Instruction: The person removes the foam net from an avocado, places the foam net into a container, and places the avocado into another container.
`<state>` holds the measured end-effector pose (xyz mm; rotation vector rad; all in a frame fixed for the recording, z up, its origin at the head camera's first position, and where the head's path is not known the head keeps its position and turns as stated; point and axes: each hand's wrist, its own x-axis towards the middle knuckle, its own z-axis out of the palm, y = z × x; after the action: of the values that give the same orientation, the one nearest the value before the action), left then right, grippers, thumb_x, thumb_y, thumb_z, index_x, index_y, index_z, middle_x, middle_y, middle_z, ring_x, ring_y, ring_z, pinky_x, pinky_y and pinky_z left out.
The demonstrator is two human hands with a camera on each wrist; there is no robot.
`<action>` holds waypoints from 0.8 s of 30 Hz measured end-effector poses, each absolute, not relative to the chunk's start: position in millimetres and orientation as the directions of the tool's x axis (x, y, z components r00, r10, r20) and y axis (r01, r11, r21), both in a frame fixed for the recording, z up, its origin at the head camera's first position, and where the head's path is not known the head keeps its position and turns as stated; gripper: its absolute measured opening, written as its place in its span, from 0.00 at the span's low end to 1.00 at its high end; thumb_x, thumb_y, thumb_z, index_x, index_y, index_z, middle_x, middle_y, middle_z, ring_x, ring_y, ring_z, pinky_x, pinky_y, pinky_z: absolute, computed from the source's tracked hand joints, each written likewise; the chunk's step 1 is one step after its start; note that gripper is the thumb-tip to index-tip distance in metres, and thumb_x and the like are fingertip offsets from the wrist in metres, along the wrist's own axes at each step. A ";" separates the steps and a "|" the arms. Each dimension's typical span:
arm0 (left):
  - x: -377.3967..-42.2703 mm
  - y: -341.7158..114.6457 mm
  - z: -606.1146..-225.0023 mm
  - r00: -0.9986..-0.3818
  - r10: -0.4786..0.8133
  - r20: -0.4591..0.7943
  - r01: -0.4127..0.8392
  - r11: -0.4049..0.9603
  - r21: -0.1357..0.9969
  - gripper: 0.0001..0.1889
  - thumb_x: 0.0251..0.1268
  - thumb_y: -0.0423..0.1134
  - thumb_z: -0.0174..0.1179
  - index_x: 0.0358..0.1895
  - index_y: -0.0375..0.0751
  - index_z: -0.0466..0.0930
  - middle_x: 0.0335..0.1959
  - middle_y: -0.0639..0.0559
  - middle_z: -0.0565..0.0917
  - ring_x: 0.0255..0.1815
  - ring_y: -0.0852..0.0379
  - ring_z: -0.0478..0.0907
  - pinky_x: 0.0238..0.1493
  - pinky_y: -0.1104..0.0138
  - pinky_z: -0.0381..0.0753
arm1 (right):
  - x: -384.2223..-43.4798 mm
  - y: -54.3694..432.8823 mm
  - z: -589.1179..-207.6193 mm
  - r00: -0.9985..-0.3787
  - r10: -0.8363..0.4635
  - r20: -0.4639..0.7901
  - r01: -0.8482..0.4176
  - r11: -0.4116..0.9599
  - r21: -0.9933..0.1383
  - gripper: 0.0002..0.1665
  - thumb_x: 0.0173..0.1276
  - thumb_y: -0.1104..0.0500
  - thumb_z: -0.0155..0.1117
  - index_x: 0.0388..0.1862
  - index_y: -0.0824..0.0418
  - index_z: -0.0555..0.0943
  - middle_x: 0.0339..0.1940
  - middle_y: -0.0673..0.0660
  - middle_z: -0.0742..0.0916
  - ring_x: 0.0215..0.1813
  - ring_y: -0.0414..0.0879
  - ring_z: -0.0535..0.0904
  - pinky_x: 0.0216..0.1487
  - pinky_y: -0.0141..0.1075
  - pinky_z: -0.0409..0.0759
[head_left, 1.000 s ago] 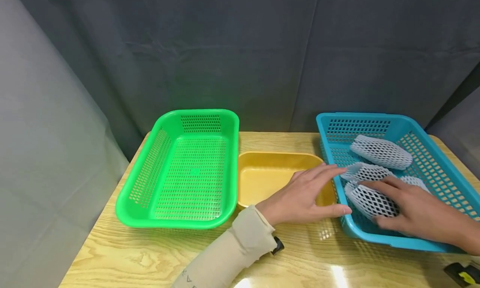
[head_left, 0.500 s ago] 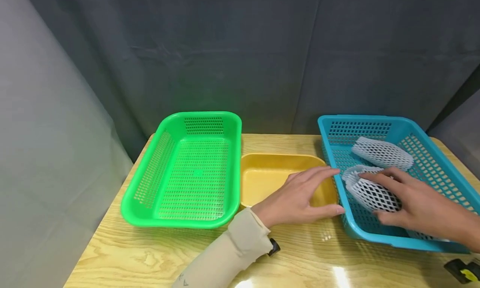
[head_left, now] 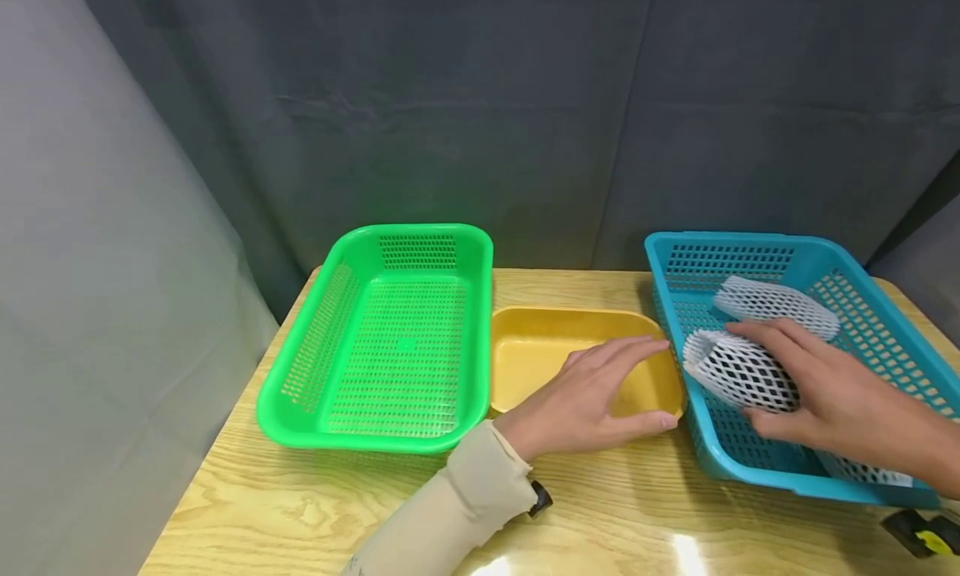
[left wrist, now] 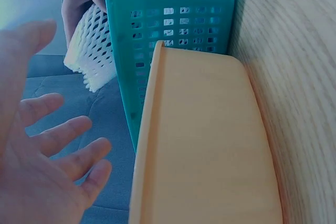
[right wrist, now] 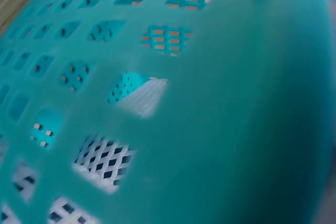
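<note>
My right hand (head_left: 832, 393) grips a white foam net sleeve (head_left: 746, 372) between thumb and fingers, with something dark showing through its mesh. In the left wrist view this netting (left wrist: 94, 51) stands above the rim of the blue basket (head_left: 705, 430). Another foam net sleeve (head_left: 780, 303) lies at the back of that basket, and part of one more (head_left: 862, 469) shows beneath my right wrist. My left hand (head_left: 585, 401) hovers over the yellow tub (head_left: 525, 376), fingers spread and holding nothing. The right wrist view shows mostly the basket's wall (right wrist: 210, 129), which hides the right hand.
A green basket (head_left: 472, 430) stands on the wooden table (head_left: 300, 509) to the left of the yellow tub. The tub sits between the two baskets. A dark curtain (head_left: 450, 101) hangs behind the table, and a grey cloth (head_left: 112, 309) hangs at the left.
My right hand has raised the foam net sleeve away from the others, uncovering one by the basket's front. The left hand has drawn back slightly leftward from the blue rim.
</note>
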<state>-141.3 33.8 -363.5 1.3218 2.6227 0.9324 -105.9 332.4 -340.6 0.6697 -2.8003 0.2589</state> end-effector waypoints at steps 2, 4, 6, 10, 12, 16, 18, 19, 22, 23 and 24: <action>-139.2 31.6 -363.4 -0.634 0.745 0.207 0.708 0.453 0.542 0.41 0.74 0.64 0.55 0.83 0.59 0.51 0.83 0.61 0.60 0.84 0.60 0.59 0.82 0.54 0.63 | -106.2 330.2 -340.3 -0.848 -0.436 0.301 -0.485 0.868 -0.106 0.53 0.42 0.56 0.87 0.69 0.55 0.73 0.56 0.55 0.79 0.41 0.37 0.72 0.29 0.30 0.72; -136.8 29.8 -363.3 -0.637 0.743 0.204 0.706 0.456 0.542 0.41 0.74 0.64 0.55 0.83 0.59 0.51 0.83 0.61 0.60 0.83 0.61 0.59 0.82 0.54 0.62 | -106.2 328.2 -339.7 -0.831 -0.455 0.321 -0.507 0.856 -0.099 0.50 0.41 0.56 0.87 0.66 0.54 0.75 0.56 0.53 0.79 0.43 0.37 0.71 0.29 0.31 0.73; -134.7 27.9 -362.9 -0.640 0.741 0.201 0.703 0.460 0.542 0.41 0.74 0.64 0.55 0.83 0.59 0.51 0.83 0.62 0.61 0.83 0.60 0.60 0.82 0.55 0.63 | -106.3 326.2 -338.4 -0.820 -0.466 0.332 -0.520 0.849 -0.092 0.50 0.40 0.56 0.87 0.66 0.53 0.75 0.57 0.53 0.79 0.44 0.38 0.72 0.30 0.31 0.74; -130.9 23.2 -361.6 -0.655 0.730 0.195 0.690 0.472 0.549 0.41 0.73 0.65 0.55 0.83 0.59 0.51 0.82 0.62 0.61 0.82 0.60 0.61 0.81 0.54 0.63 | -107.0 321.3 -334.1 -0.826 -0.457 0.329 -0.511 0.854 -0.096 0.50 0.40 0.56 0.87 0.66 0.51 0.76 0.57 0.55 0.80 0.45 0.43 0.74 0.31 0.33 0.75; -129.3 20.6 -360.8 -0.661 0.723 0.199 0.685 0.475 0.552 0.41 0.73 0.64 0.55 0.83 0.59 0.52 0.82 0.62 0.62 0.82 0.59 0.62 0.81 0.54 0.64 | -106.8 318.6 -331.6 -0.825 -0.458 0.331 -0.513 0.852 -0.101 0.51 0.40 0.56 0.87 0.67 0.51 0.76 0.55 0.54 0.81 0.43 0.42 0.75 0.31 0.32 0.75; -126.2 14.6 -359.7 -0.666 0.715 0.214 0.688 0.478 0.546 0.41 0.73 0.63 0.56 0.83 0.58 0.52 0.81 0.60 0.65 0.81 0.58 0.64 0.80 0.54 0.65 | -104.7 310.7 -327.9 -0.808 -0.480 0.341 -0.545 0.830 -0.122 0.51 0.40 0.56 0.87 0.68 0.51 0.75 0.51 0.50 0.82 0.41 0.33 0.72 0.31 0.30 0.74; -124.6 12.0 -359.3 -0.663 0.714 0.226 0.696 0.477 0.537 0.40 0.73 0.63 0.57 0.82 0.57 0.53 0.80 0.60 0.66 0.81 0.58 0.65 0.80 0.54 0.66 | -103.4 306.3 -326.4 -0.785 -0.506 0.358 -0.576 0.809 -0.120 0.52 0.39 0.56 0.87 0.68 0.51 0.75 0.51 0.49 0.82 0.41 0.31 0.71 0.31 0.30 0.75; -123.6 10.6 -359.0 -0.662 0.713 0.232 0.701 0.478 0.530 0.40 0.73 0.62 0.57 0.82 0.56 0.53 0.80 0.59 0.66 0.80 0.58 0.65 0.79 0.54 0.66 | -102.4 303.7 -325.3 -0.779 -0.512 0.363 -0.584 0.802 -0.123 0.53 0.39 0.56 0.88 0.68 0.50 0.75 0.51 0.49 0.82 0.42 0.31 0.72 0.31 0.30 0.76; -120.6 6.6 -358.3 -0.651 0.715 0.253 0.718 0.473 0.510 0.40 0.73 0.61 0.58 0.82 0.54 0.54 0.79 0.58 0.68 0.80 0.59 0.66 0.79 0.55 0.67 | -99.5 295.7 -322.3 -0.758 -0.532 0.378 -0.611 0.782 -0.124 0.53 0.39 0.56 0.87 0.68 0.49 0.75 0.53 0.48 0.82 0.42 0.31 0.74 0.32 0.30 0.77; -119.5 5.2 -358.0 -0.647 0.716 0.260 0.725 0.473 0.501 0.40 0.73 0.61 0.58 0.82 0.54 0.55 0.79 0.58 0.68 0.80 0.60 0.66 0.79 0.55 0.67 | -98.5 293.0 -321.1 -0.754 -0.536 0.381 -0.617 0.777 -0.127 0.53 0.40 0.56 0.87 0.69 0.48 0.75 0.53 0.48 0.83 0.43 0.31 0.74 0.32 0.30 0.78; -118.5 3.7 -357.6 -0.643 0.717 0.268 0.732 0.473 0.490 0.40 0.73 0.61 0.58 0.82 0.53 0.55 0.79 0.58 0.68 0.80 0.60 0.66 0.78 0.56 0.67 | -97.7 290.2 -320.0 -0.750 -0.540 0.382 -0.622 0.772 -0.131 0.52 0.40 0.56 0.87 0.69 0.47 0.75 0.54 0.47 0.82 0.43 0.31 0.74 0.32 0.30 0.78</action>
<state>-118.5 3.7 -357.6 1.3376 2.7184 0.9240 -97.7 290.2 -320.0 0.8940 -2.6430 0.3589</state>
